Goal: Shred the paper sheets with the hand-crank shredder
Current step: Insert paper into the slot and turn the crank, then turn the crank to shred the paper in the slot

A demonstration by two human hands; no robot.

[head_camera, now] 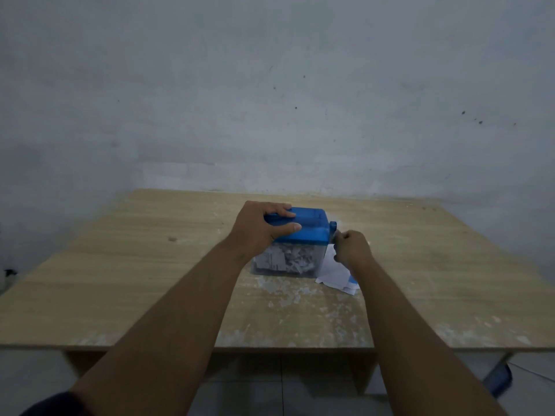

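I had the shredder (309, 226) standing mid-table (150, 265), with shreds (285, 261) in its clear bin (320, 262). My left hand (264, 228) gripped the blue lid's left end, fingers curled over it. My right hand (351, 249) was clenched round the crank (332, 227). Paper sheets (335, 276) lay just beside the bin, under that wrist.

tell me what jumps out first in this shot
The blue-topped shredder at mid-table, with shreds showing through its clear lower half. The left hand grips its top while the right hand holds the crank on its right side. Paper sheets lie on the table just beside it.
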